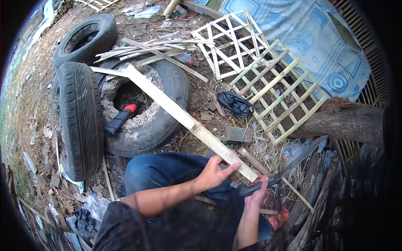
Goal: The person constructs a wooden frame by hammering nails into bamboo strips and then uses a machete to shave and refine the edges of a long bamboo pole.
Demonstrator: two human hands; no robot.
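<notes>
Bamboo piece [193,126]: slants out over the flat tyre [169,117]
Left hand [215,172]: closed, pinching its near end
Right hand [259,192]: wrapped round the machete [298,158] handle
Tyre hole: black-and-red tool [120,120] across its edge
Upright tyre [81,121]: hides the flat one's left side
Beyond: loose slats [144,51], lattice panel [275,81]

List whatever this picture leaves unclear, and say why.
All in the head view:
Grip of the knife: partly covered by the right hand.
Underside of the held strip: turned away from the camera.
Contents, if any, of the black bag: hidden by its plastic.
Far end of the blue cloth: cut off by the top edge.
</notes>
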